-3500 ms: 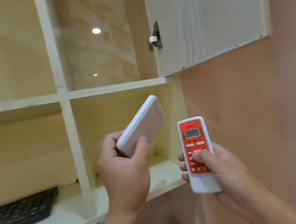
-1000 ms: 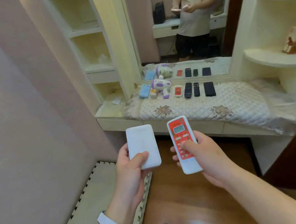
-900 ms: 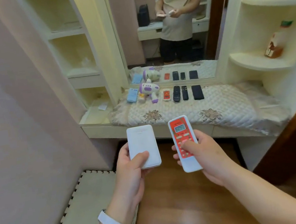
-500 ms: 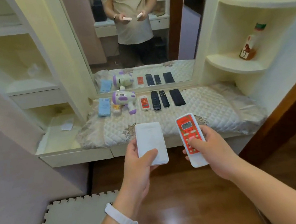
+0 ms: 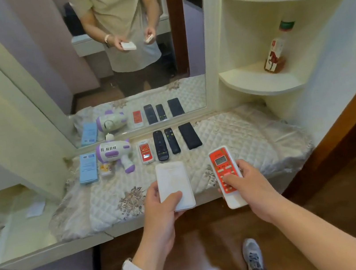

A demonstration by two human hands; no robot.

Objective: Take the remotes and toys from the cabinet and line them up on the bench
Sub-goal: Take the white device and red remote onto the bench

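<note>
Status: white device [image 5: 172, 180] clasped in left grip [image 5: 161, 210] | red remote [image 5: 222, 165] clasped in right grip [image 5: 250, 184]

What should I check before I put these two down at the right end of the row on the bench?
1. Left hand grips white remote: ok.
2. Right hand grips red remote: ok.
3. Bare quilted cover right of flat black remote: ok.
4. Row starting at blue box roughly straight: ok.
5. White remote's button face up: cannot tell.
</note>
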